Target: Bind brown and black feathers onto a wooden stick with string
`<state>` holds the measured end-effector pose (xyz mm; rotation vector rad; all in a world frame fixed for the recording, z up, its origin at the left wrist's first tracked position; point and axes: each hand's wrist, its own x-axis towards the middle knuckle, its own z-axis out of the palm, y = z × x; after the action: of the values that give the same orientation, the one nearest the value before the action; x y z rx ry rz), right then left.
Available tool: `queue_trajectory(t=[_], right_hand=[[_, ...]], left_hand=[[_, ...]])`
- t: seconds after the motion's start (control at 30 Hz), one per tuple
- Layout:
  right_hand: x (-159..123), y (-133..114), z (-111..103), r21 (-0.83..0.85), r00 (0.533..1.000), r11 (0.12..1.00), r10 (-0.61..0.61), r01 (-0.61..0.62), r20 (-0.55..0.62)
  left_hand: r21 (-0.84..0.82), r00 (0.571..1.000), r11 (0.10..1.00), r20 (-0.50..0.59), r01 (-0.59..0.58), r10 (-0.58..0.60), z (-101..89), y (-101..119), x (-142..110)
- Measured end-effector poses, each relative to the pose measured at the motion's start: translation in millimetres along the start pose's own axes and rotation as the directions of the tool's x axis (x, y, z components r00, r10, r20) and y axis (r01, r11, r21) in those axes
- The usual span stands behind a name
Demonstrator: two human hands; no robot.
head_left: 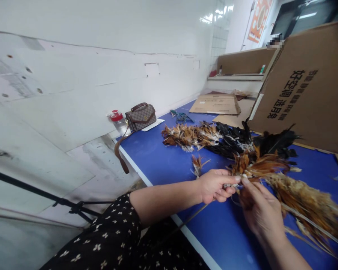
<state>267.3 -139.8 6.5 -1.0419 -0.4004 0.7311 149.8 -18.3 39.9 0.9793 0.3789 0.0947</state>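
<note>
My left hand [217, 186] is closed, thumb pressed over the pale base of a bunch of reddish-brown feathers [266, 165]. My right hand [260, 210] meets it there, thumb and forefinger pinched at the same base; its other fingers are partly hidden. A thin rod [193, 214] runs from under my left hand down toward my lap; whether it joins the bunch is hidden. Beyond my left hand lies a small brown tuft [197, 166]. Tan feathers [307, 198] spread to the right of my right hand. Behind are rows of brown feathers [186, 135] and black feathers [231, 140].
The blue table [149, 157] runs along a white wall. A patterned handbag [141, 117] and red-capped bottle [118, 122] stand at its far left, the bag's strap hanging over the edge. Flat cardboard [214, 104] lies at the back; a large carton [307, 86] rises at right.
</note>
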Motion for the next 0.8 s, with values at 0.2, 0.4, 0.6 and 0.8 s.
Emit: queue_trajectory(t=[0.2,0.4,0.6,0.8], right_hand=[[8,3,-4,-0.008,1.000,1.000,-0.009,0.009,-0.030],[11,12,-7,-0.069,0.999,0.997,0.019,-0.023,-0.049],[14,13,-11,-0.097,1.000,0.995,0.023,-0.023,-0.003],[13,17,-16,-0.144,1.000,0.990,0.004,-0.004,0.002]], left_hand=[[0.049,0.997,0.999,-0.081,-0.009,0.013,0.1,-11,3],[0.163,0.926,0.966,-0.292,-0.199,0.240,1.4,-22,11],[0.164,0.928,0.959,-0.261,-0.230,0.267,-8.9,-18,14],[0.183,0.907,0.948,-0.289,-0.262,0.306,-20.9,-18,21]])
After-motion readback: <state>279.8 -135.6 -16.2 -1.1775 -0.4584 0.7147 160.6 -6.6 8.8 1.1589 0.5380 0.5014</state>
